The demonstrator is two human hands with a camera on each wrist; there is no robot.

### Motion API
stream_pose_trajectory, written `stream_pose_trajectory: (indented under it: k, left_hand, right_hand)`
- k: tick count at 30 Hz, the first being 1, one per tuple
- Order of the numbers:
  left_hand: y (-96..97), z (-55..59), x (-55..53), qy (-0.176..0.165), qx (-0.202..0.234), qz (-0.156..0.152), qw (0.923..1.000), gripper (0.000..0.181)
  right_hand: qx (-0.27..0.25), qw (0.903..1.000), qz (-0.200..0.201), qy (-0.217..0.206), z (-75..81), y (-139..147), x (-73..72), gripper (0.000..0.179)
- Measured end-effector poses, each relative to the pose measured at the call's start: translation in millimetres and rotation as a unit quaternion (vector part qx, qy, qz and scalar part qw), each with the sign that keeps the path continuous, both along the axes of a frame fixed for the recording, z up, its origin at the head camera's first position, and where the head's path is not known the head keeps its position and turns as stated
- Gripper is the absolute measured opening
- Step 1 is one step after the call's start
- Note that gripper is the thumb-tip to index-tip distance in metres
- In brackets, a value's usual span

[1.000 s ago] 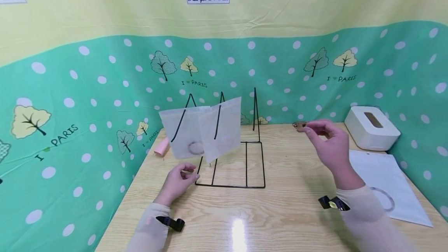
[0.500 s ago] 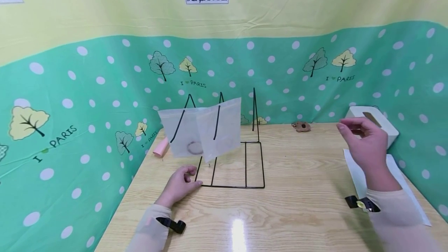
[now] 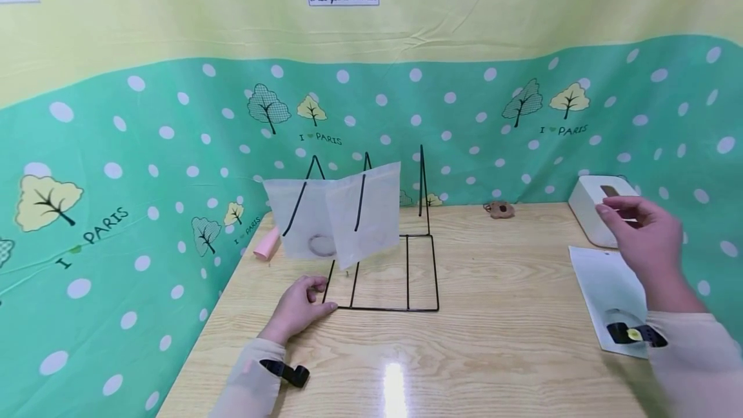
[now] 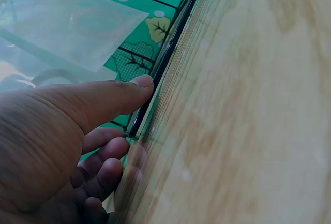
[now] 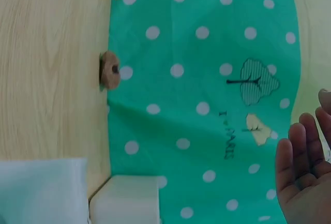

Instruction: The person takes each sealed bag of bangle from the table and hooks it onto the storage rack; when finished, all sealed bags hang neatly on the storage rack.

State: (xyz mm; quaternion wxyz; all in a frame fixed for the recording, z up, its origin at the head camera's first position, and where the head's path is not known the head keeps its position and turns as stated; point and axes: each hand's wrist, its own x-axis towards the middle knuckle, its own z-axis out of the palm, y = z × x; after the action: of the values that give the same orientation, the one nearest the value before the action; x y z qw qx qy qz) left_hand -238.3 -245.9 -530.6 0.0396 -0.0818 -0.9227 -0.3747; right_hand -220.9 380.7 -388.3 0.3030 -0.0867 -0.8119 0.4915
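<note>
A black wire rack [image 3: 408,273] stands on the table. My left hand [image 3: 293,311] is at its front left corner. In the left wrist view, the thumb [image 4: 129,92] lies on the front wire and the other fingers curl near the corner. Two frosted plastic bags, one on the left [image 3: 296,211] and one beside it [image 3: 374,211], hang overlapping on the rack's prongs. On the right, my right hand [image 3: 653,244] is raised with fingers loosely bent and nothing between them. Below and beside it lies a flat whitish bag [image 3: 604,276] with a grey ring mark.
A white tissue box [image 3: 589,215] stands at the back right. A small brown, animal-shaped item [image 3: 501,210] with a cord lies at the back edge. Behind the rack's left side is a pink cylinder [image 3: 267,244]. Patterned green cloth [image 3: 464,147] surrounds the table [image 3: 493,340].
The right hand has left the small brown item on the table at the back and moved right, over the flat bag. The left hand has settled slightly at the rack's corner.
</note>
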Motion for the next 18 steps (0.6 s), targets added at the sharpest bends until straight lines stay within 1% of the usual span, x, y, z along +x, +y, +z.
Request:
stream_pose_trajectory:
  k: [5,10,12,16,18]
  left_hand:
    - [-1.3,-1.8,0.2,0.0,0.001,0.001,1.0,0.061]
    - [-2.0,-1.9,0.1,-0.002,0.003,0.001,1.0,0.061]
    - [-2.1,-1.8,0.3,-0.003,0.004,0.0,1.0,0.062]
    - [-1.8,-1.5,1.0,-0.003,0.004,0.001,1.0,0.062]
    - [-1.7,-1.4,1.3,-0.004,0.005,0.002,1.0,0.062]
  right_hand:
    - [0.002,0.9985,0.001,-0.055,-7.4,23,-3.3,0.04]
    - [0.012,0.9943,0.002,-0.106,-15.7,45,-6.8,0.048]
    - [0.021,0.9918,0.001,-0.126,-19.3,53,-8.2,0.052]
    - [0.031,0.9859,-0.014,-0.164,-28.3,69,-13.6,0.056]
    - [0.049,0.9829,-0.019,-0.176,-33.0,75,-17.1,0.059]
